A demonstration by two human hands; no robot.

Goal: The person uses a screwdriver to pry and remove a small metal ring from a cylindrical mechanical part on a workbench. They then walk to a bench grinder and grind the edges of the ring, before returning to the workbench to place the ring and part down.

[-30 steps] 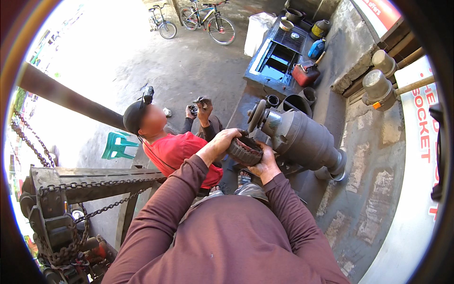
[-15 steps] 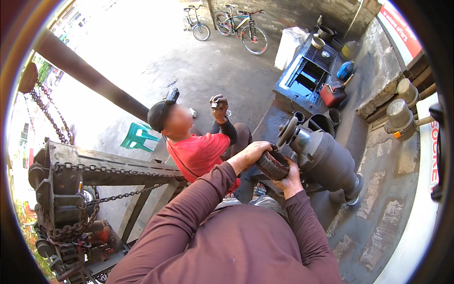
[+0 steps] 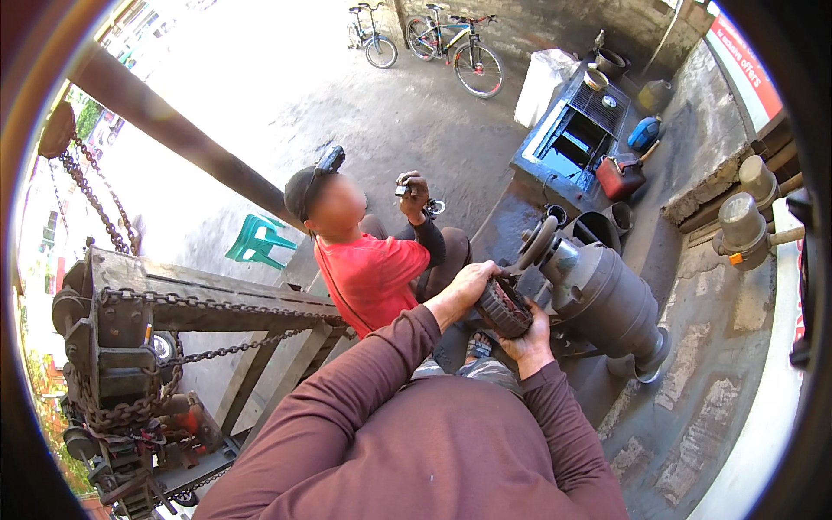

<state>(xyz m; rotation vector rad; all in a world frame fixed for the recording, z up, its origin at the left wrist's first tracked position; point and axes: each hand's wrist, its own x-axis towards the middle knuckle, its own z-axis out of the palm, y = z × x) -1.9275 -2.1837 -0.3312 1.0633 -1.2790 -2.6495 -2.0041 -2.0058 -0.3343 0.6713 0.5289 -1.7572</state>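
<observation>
"What has changed in the head view?"
"The dark ridged part (image 3: 504,310) has been tilted; it is gripped by the curled left hand (image 3: 468,284) and right hand (image 3: 530,336), beside a grey housing (image 3: 611,299)."
"The surroundings?"
"Concrete floor (image 3: 373,134); a red container (image 3: 619,178) is seen."

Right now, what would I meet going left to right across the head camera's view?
Hanging chain, green stool, co-worker's red shirt, wearer's left hand, ridged round part, right hand, large grey housing, canister with orange tab.
</observation>
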